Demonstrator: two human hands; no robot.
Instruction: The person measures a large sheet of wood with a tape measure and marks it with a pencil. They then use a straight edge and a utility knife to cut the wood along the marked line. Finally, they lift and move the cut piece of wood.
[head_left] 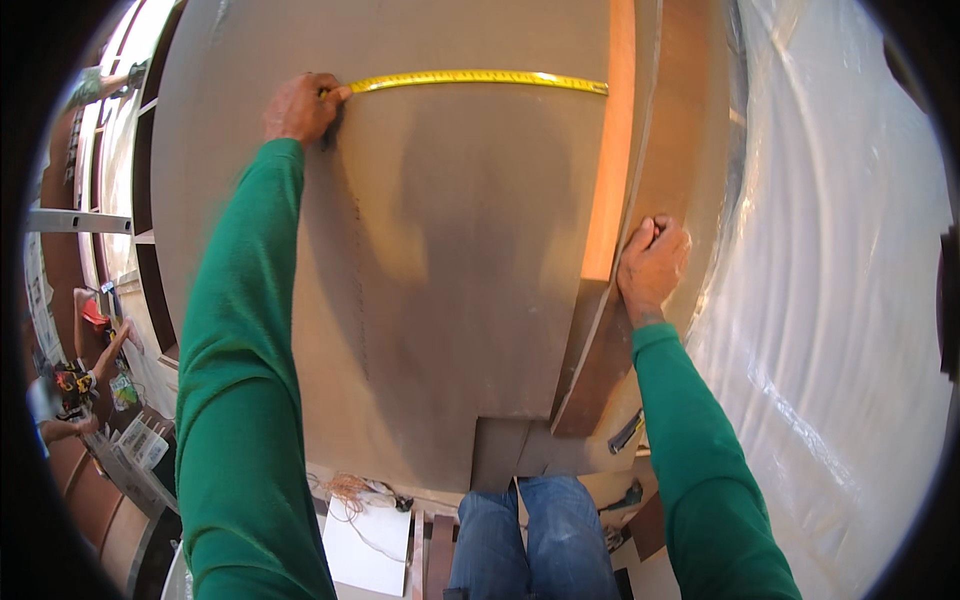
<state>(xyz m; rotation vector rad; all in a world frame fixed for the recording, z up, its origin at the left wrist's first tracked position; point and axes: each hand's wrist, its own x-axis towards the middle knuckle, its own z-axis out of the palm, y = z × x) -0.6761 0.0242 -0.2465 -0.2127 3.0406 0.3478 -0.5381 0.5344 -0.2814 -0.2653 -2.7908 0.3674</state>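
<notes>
A yellow tape measure (470, 78) is pulled out across a large brown panel (250, 200). My left hand (303, 106) is closed on it at the left end, with its case mostly hidden under the hand. The blade's far right end touches the edge of a brightly lit wooden strip (612, 170). Lower on the right, my right hand (655, 262) rests on a long brown board (680, 120) beside the strip. Its fingers are curled and pinched together, and what they hold, if anything, does not show.
Clear plastic sheeting (820, 280) hangs on the right. A hand tool (627, 432) lies by the board's near end. Below are a white sheet (366, 545) and tangled cord (347, 487). Other people's arms (105, 360) show at far left, near a metal rail (80, 222).
</notes>
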